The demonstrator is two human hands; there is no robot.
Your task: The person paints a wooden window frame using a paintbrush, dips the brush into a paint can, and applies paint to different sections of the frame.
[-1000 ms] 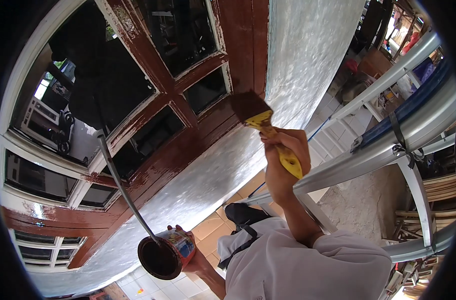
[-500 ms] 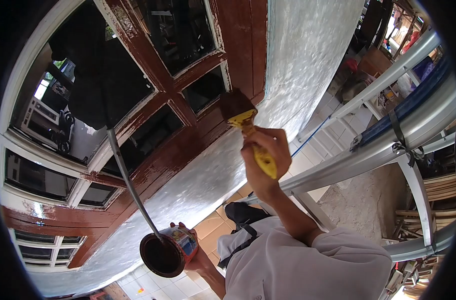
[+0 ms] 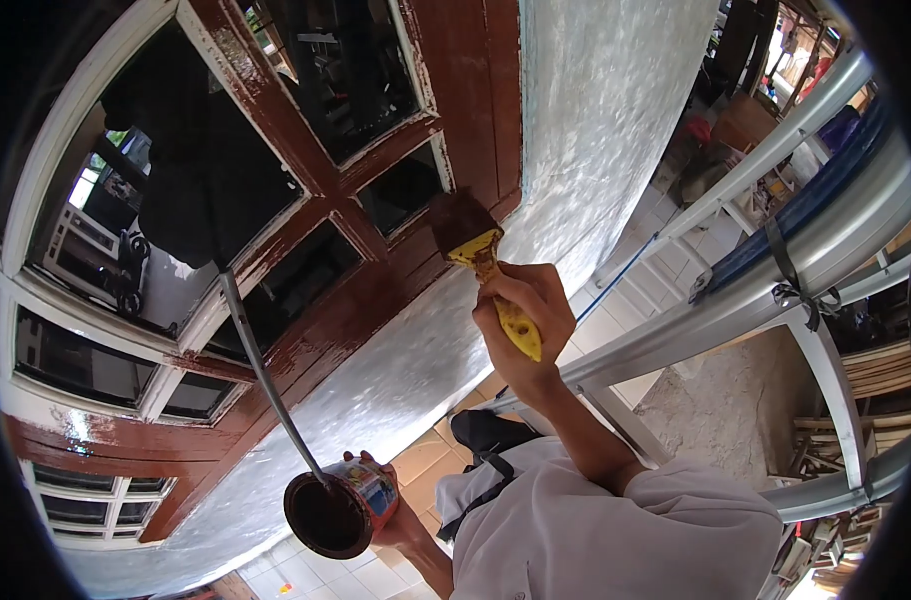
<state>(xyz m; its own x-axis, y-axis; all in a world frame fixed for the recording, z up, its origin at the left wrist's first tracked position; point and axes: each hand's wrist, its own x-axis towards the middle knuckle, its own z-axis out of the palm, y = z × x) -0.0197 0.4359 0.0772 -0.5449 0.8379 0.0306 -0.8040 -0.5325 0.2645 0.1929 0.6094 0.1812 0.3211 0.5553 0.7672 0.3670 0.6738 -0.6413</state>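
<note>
My right hand [image 3: 527,325] grips a paintbrush [image 3: 472,245] by its yellow handle. Its wide, dark brown bristles are against or just in front of the lower rail of the brown window frame [image 3: 360,195], near the corner of a small pane; I cannot tell if they touch. My left hand [image 3: 400,520] is wrapped round a paint can [image 3: 365,493] with a coloured label. The can tilts toward me and shows a dark brown inside. A thin grey metal rod [image 3: 265,375] crosses the panes and ends at the can's rim.
Below the frame runs a grey-white wall [image 3: 575,130]. On the right stands a metal ladder [image 3: 765,265] with a dark strap [image 3: 790,265] tied round it. Pale tiles [image 3: 350,580] cover the floor. Wood strips [image 3: 880,375] are stacked at the far right.
The brush and my right hand have shifted slightly left and down in view. The frame has moved a little left too, and the can a little right. Both hands keep their hold.
</note>
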